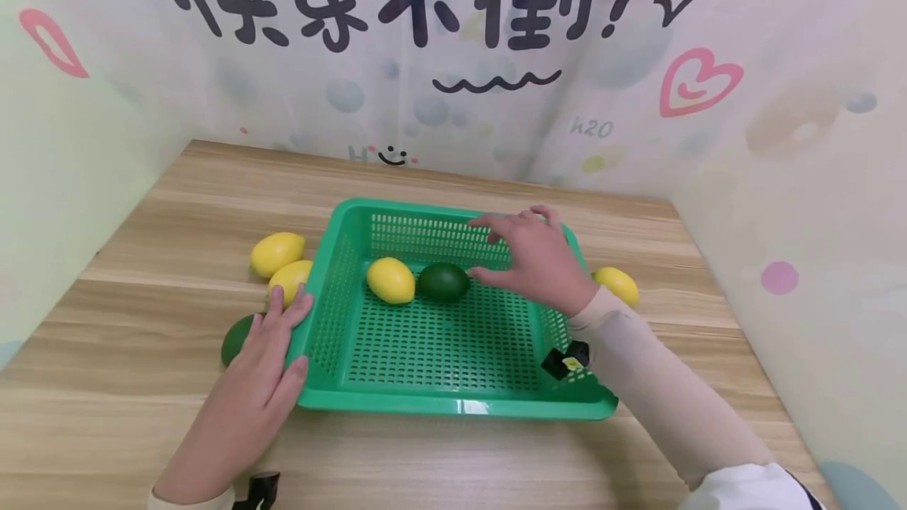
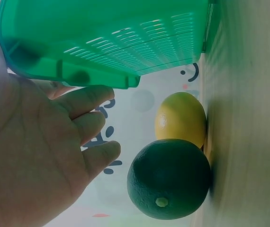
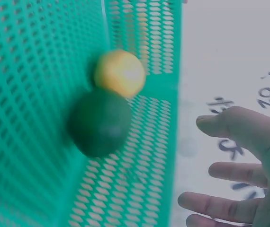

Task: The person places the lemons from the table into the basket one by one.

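Observation:
A green plastic basket [image 1: 446, 404] with perforated walls stands on the table. Inside it, toward the back, a yellow lemon [image 1: 390, 281] and a dark green lime-like fruit [image 1: 443, 282] lie side by side. My left hand [image 1: 258, 368] rests with extended fingers on the basket's left rim; the left wrist view shows its palm [image 2: 35, 151] beside the rim. My right hand [image 1: 534, 258] hovers over the basket's right back part, fingers spread and nothing between them. In the right wrist view its fingertips [image 3: 206, 124] are apart from the fruit.
Left of the basket lie two lemons, one farther back [image 1: 278, 255] and one against the basket's side [image 1: 289, 282], plus another dark green fruit [image 1: 239, 339] partly behind my left hand. One more lemon [image 1: 616, 286] lies to the right, beside my right wrist. A printed backdrop [image 1: 453, 124] closes off the table's back.

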Demonstrator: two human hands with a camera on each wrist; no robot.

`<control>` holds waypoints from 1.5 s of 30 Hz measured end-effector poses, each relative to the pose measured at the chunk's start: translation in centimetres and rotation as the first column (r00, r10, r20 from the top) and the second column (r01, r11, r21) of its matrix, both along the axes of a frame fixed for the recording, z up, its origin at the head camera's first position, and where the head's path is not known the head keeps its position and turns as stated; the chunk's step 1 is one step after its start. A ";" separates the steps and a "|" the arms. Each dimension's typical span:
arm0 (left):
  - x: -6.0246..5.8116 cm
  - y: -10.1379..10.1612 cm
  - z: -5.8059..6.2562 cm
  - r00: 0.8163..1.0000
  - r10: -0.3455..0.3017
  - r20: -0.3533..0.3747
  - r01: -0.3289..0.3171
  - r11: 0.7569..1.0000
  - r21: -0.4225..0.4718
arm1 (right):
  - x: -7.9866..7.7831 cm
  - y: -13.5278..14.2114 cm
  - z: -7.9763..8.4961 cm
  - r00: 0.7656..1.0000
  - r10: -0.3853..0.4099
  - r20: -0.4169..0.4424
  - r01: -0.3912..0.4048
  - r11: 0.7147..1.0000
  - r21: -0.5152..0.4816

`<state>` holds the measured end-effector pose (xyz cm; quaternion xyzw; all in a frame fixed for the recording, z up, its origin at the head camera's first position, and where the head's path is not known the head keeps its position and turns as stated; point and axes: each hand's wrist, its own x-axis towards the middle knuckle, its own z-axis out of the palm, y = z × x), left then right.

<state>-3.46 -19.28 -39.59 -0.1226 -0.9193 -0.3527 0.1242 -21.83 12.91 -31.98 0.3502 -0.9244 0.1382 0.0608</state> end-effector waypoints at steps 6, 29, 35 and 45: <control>0.0 0.0 0.0 1.000 0.005 0.005 -0.005 1.000 -0.010 | 0.4 3.1 2.1 0.997 -0.052 -0.052 0.049 0.997 -0.051; 0.1 0.1 0.2 0.999 0.009 0.045 -0.009 1.000 0.000 | 1.7 12.1 1.1 0.961 -0.269 -0.072 0.263 0.962 -0.078; -0.1 0.0 0.0 1.000 0.000 0.012 0.000 1.000 -0.009 | 1.8 13.7 0.0 0.944 -0.318 -0.084 0.309 0.945 -0.102; -0.1 -0.1 -0.1 1.000 0.001 0.013 -0.001 1.000 -0.012 | 1.2 16.1 -2.6 0.915 -0.404 -0.014 0.404 0.914 -0.030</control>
